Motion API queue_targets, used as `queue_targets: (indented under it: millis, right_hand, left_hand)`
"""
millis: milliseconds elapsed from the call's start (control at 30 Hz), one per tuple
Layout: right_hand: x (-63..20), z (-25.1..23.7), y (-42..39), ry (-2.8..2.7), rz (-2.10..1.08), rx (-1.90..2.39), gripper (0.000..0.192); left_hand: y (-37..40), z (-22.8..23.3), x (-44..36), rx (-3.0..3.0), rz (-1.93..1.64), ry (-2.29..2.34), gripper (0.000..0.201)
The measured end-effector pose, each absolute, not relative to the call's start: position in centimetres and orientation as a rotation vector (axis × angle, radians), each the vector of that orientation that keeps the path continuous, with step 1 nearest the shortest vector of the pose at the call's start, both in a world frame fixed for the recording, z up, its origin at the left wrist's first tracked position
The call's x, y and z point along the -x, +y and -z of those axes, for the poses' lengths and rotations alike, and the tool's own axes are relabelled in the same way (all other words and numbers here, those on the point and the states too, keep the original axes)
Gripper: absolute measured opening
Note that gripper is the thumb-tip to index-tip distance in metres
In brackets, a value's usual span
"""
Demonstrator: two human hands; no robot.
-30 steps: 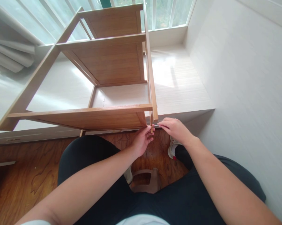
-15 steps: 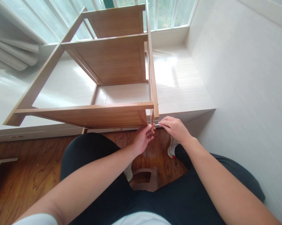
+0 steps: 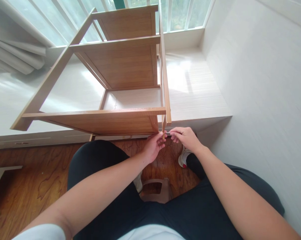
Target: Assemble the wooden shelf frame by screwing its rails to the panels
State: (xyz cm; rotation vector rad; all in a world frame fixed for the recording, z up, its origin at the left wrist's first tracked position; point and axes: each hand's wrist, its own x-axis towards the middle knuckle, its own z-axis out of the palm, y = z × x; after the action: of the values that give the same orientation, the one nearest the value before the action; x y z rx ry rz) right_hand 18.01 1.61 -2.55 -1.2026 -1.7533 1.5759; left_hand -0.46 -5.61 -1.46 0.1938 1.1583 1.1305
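Note:
A wooden shelf frame (image 3: 115, 120) with several panel shelves lies tilted in front of me, its near right corner low over the floor. My left hand (image 3: 153, 145) pinches the end of a wooden leg (image 3: 163, 135) at that corner, thumb and forefinger against it, the other fingers curled. Just to the right, my right hand (image 3: 187, 137) holds a thin silvery metal rod (image 3: 168, 133) between thumb and fingertips. The rod points left at the leg end. Where its tip meets the wood is hidden by my left fingers.
Behind the frame runs a pale window ledge (image 3: 195, 90), with a white wall (image 3: 265, 100) on the right. A grey curtain (image 3: 15, 43) hangs at the upper left. Between my legs, a brown plastic stool (image 3: 165, 190) stands on the wooden floor (image 3: 50, 173).
My right hand has shifted its fingers on the rod, which shows less of its length now. The left hand stays on the leg. The whole view has moved slightly.

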Motion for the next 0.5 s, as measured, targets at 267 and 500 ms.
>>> queue_targets:
  millis: [267, 500]
  right_hand:
    - [-16.5, 2.5, 0.7, -1.171, -1.932, 1.106, 0.041]
    - [-16.6, 1.9, 0.2, -0.902, -2.132, 0.991, 0.042]
  left_hand:
    - [-5.4, 1.5, 0.4, -0.184, -1.136, 1.161, 0.032]
    - [-5.3, 1.5, 0.3, -0.171, -1.148, 1.156, 0.03]
